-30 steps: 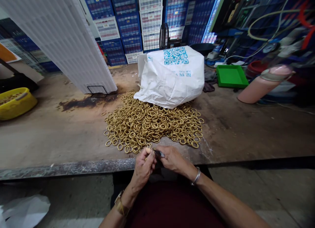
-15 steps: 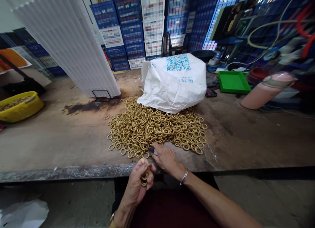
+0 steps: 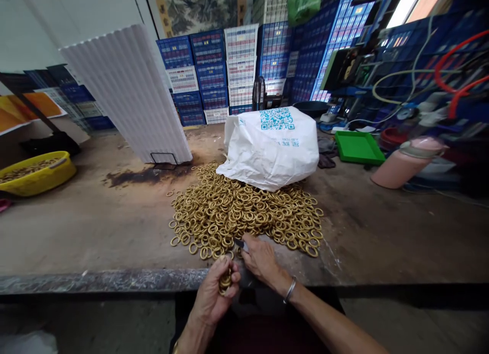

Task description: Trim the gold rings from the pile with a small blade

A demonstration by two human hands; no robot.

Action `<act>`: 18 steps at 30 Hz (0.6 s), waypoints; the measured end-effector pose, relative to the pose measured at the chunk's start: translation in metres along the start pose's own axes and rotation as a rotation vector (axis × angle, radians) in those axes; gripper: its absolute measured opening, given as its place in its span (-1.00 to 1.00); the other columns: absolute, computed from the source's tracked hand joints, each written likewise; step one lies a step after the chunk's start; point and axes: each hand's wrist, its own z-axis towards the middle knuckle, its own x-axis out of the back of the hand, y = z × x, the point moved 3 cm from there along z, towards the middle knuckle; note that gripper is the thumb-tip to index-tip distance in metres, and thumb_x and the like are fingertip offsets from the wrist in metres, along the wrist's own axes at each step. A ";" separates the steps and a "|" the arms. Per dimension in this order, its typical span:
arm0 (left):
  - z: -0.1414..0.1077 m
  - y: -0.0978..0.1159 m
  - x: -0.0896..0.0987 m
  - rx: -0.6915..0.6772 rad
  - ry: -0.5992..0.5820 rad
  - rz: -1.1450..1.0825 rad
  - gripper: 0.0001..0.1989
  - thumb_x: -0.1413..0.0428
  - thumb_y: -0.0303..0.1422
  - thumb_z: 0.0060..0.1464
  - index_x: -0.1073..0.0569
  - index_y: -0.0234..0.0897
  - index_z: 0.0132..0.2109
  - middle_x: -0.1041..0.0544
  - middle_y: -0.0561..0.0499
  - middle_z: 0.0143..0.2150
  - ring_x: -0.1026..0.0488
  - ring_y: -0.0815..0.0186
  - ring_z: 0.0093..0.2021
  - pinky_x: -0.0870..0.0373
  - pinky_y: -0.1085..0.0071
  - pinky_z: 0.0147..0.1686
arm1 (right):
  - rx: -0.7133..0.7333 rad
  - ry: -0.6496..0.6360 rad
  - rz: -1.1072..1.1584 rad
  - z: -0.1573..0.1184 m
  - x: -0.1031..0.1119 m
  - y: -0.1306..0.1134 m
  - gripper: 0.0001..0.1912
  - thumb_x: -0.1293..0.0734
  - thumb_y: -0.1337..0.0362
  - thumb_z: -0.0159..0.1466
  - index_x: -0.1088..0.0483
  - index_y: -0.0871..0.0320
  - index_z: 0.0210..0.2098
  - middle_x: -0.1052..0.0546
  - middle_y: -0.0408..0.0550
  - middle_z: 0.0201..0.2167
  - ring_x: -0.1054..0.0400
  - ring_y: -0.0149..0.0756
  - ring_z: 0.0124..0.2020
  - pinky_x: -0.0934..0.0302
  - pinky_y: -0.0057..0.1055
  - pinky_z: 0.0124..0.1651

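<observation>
A large heap of brass-coloured rings (image 3: 244, 211) is spread over the worktable (image 3: 114, 242), partly under the mouth of a white woven sack (image 3: 271, 155) with blue print. My left hand (image 3: 217, 290) is closed around several rings (image 3: 225, 281) at the table's front edge. Just to its right, my right hand (image 3: 262, 260) grips a small dark-bladed knife (image 3: 240, 244), its blade pointing toward the near edge of the heap. The knife's handle is mostly hidden under my fingers. A metal bangle circles my right wrist.
At the left stands a yellow basin (image 3: 38, 175) of small pieces. A white corrugated panel (image 3: 130, 94) leans in a wire stand. A green tray (image 3: 359, 146) and pink bottle (image 3: 408, 163) are at the right. Stacked crates (image 3: 208, 74) line the back.
The camera view has tilted up, so everything sits lower in the picture. Both hands keep their grips, and more of the dark blade shows beyond my right fingers.
</observation>
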 end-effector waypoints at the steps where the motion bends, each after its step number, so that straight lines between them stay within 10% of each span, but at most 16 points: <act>1: 0.001 0.000 -0.001 -0.022 0.005 0.062 -0.74 -0.23 -0.35 -0.18 -0.30 -0.32 -0.39 -0.35 0.09 -0.48 -0.25 0.56 -0.59 0.06 0.71 -0.74 | -0.007 0.007 0.016 0.000 0.000 0.001 -0.85 -0.18 0.36 0.11 -0.28 0.15 -0.30 -0.47 -0.07 -0.43 -0.32 -0.36 -0.45 0.10 -0.47 -0.46; 8: 0.003 0.004 -0.012 -0.513 0.130 0.829 -0.78 -0.07 -0.25 -0.01 -0.39 -0.28 -0.23 -0.33 0.14 -0.58 -0.21 0.50 -0.65 -0.14 0.57 -0.65 | -0.109 0.050 0.556 0.003 0.012 0.014 -0.92 -0.17 0.37 0.04 -0.24 0.16 -0.56 -0.26 -0.23 -0.65 -0.09 -0.48 -0.59 0.07 -0.54 -0.50; 12: 0.005 0.004 -0.023 -0.813 -0.014 1.171 -0.79 -0.02 -0.38 0.02 -0.42 -0.27 -0.16 -0.50 -0.03 -0.32 -0.41 0.33 -0.34 -0.31 0.41 -0.28 | -0.264 -0.037 1.028 -0.005 0.015 0.018 -0.92 -0.24 0.31 -0.03 -0.24 0.16 -0.49 -0.18 -0.32 -0.68 -0.02 -0.53 -0.66 0.08 -0.58 -0.60; 18: 0.011 0.000 -0.026 -0.701 -0.041 1.198 -0.84 0.00 -0.36 0.04 -0.42 -0.30 -0.27 -0.47 0.00 -0.42 -0.39 0.35 -0.41 -0.29 0.45 -0.34 | -0.374 -0.150 1.266 -0.016 0.017 0.016 -0.83 -0.25 0.21 0.01 -0.27 0.18 -0.43 -0.18 -0.34 -0.71 0.05 -0.60 -0.76 0.19 -0.59 -0.72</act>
